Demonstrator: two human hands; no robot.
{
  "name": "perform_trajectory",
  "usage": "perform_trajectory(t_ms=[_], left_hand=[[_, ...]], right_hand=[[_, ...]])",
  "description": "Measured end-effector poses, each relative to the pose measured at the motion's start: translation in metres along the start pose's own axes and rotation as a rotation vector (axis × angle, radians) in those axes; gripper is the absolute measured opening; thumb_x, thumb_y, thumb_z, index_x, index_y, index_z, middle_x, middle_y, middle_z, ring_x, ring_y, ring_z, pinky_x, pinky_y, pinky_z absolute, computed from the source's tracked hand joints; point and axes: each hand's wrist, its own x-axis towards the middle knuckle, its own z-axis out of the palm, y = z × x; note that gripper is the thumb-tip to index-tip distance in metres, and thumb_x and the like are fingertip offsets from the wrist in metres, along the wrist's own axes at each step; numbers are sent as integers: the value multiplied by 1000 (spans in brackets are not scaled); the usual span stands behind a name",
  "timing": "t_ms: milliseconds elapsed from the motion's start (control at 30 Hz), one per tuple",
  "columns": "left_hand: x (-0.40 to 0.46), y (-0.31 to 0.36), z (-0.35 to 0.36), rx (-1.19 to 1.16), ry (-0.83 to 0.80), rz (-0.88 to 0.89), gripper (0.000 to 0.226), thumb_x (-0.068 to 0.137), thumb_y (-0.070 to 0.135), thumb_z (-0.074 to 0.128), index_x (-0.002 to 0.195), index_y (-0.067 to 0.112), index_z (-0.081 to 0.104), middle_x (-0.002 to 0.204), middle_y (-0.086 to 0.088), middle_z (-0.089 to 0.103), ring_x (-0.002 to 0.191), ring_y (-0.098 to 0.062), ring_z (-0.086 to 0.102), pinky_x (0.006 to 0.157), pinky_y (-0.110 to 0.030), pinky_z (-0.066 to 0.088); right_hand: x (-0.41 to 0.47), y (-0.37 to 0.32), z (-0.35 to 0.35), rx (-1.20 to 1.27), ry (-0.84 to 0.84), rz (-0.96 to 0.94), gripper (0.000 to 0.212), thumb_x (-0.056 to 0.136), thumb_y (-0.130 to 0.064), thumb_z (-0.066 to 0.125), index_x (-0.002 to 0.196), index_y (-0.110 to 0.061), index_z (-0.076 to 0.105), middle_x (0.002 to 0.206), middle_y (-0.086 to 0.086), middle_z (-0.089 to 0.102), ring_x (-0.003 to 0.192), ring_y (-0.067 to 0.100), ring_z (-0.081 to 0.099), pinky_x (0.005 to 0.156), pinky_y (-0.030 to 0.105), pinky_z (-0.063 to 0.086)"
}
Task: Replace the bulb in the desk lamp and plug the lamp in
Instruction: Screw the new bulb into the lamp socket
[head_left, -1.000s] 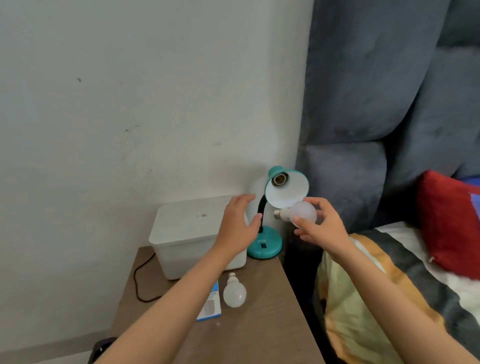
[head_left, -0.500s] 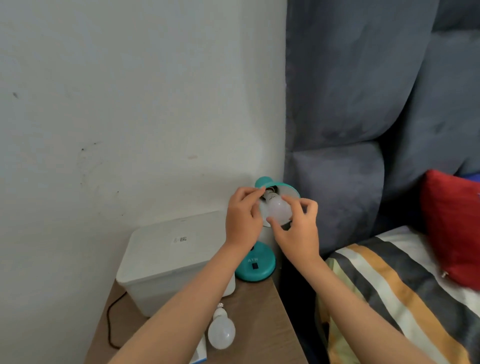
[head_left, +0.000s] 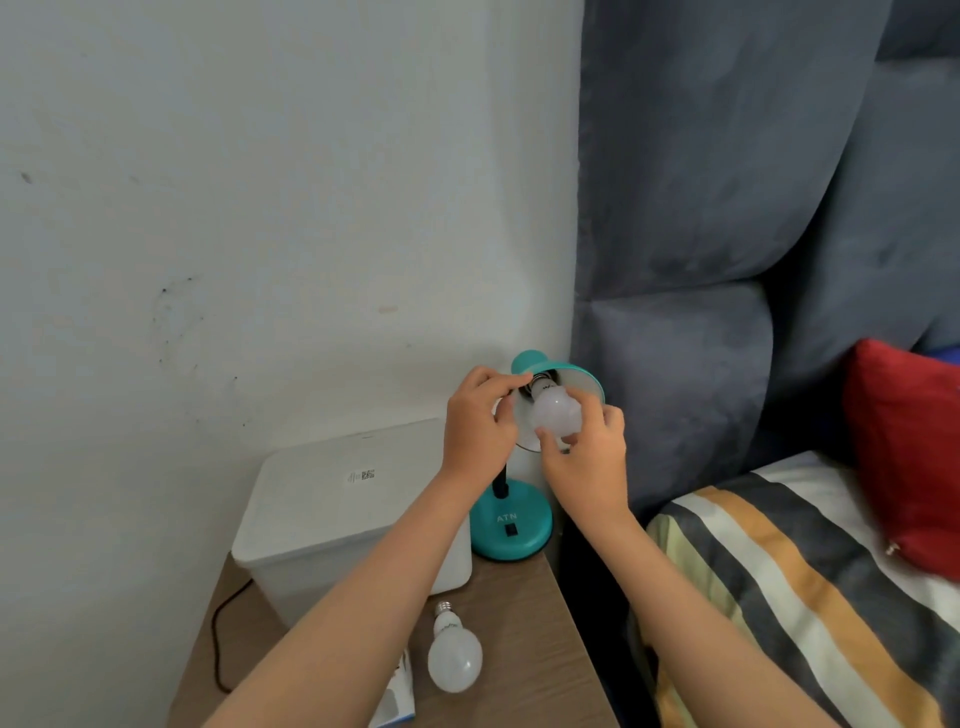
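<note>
Two bulbs (head_left: 555, 415) (head_left: 454, 659), one lamp (head_left: 511, 527), one box (head_left: 332, 514)

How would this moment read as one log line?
step: fit bulb | right hand: grips bulb | left hand: holds lamp shade | spare bulb: on table

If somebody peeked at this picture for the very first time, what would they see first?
First, the two hands in the middle: the right hand pinches a white bulb at the socket of the teal lamp, while the left hand holds the shade. Next, the spare bulb lying on the wooden table below, in front of a white box. On the far right, a red pillow glows on the striped bed.
</note>
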Motion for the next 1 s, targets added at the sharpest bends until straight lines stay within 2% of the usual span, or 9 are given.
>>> perform_trajectory(t_ms=[133,200,267,300,400,467,633,833,1000], left_hand=[[1,0,-1,-33,-17,-14,37,82,-8,56,104,17,71,86,1,57,82,-16,61,77,-13,46],[0,1,-2,-44,-23,-20,36,82,-8,56,103,16,71,86,2,57,82,-13,60,78,-9,46],[1,1,-3,-47,-27,-27,35,83,-7,56,104,16,71,87,4,57,83,-11,60,79,-7,45],[1,1,-4,-48,-27,-29,35,83,-7,56,103,17,71,86,5,56,83,-10,60,79,-6,45],[3,1,-4,-55,-34,-42,36,82,-8,56,103,17,71,84,13,54,83,-7,59,81,-4,43],[2,1,-3,-60,-38,-46,36,82,-8,55,102,18,71,85,11,54,83,-5,59,80,-3,42],[1,0,-3,-54,-30,-39,36,82,-8,56,104,18,71,85,10,54,83,0,57,80,-3,43],[0,1,-2,-60,-25,-43,35,82,-8,56,103,16,71,83,16,51,82,2,57,79,-2,42],[0,0,-2,-59,-20,-44,36,82,-9,55,103,16,71,87,6,56,82,2,57,80,-3,42]], right_hand=[[5,-1,0,84,61,235,47,84,-39,66,112,-4,53,92,7,62,81,22,62,52,7,34],[2,-5,1,80,75,173,53,82,-36,69,119,-4,50,109,11,57,89,20,56,62,6,38],[0,-7,3,91,53,92,62,79,-27,73,131,-11,43,115,8,45,93,17,50,73,14,44],[-2,-8,4,99,41,70,61,78,-24,74,131,-15,43,114,8,44,92,16,50,73,15,46],[-2,-8,2,107,61,90,46,83,-26,70,123,-16,49,108,13,55,77,19,61,62,-2,39],[-2,-7,1,138,74,137,40,86,-28,66,119,-11,51,102,16,63,65,8,59,56,-5,36],[-5,-6,5,157,56,59,52,79,-22,74,124,-15,49,113,6,47,85,20,60,63,-2,42],[-2,-6,1,210,104,174,39,86,-27,66,115,-8,50,87,5,60,72,19,65,54,-3,37],[-6,-7,6,174,95,103,51,80,-21,71,125,-12,47,117,11,51,77,25,64,63,-5,38]])
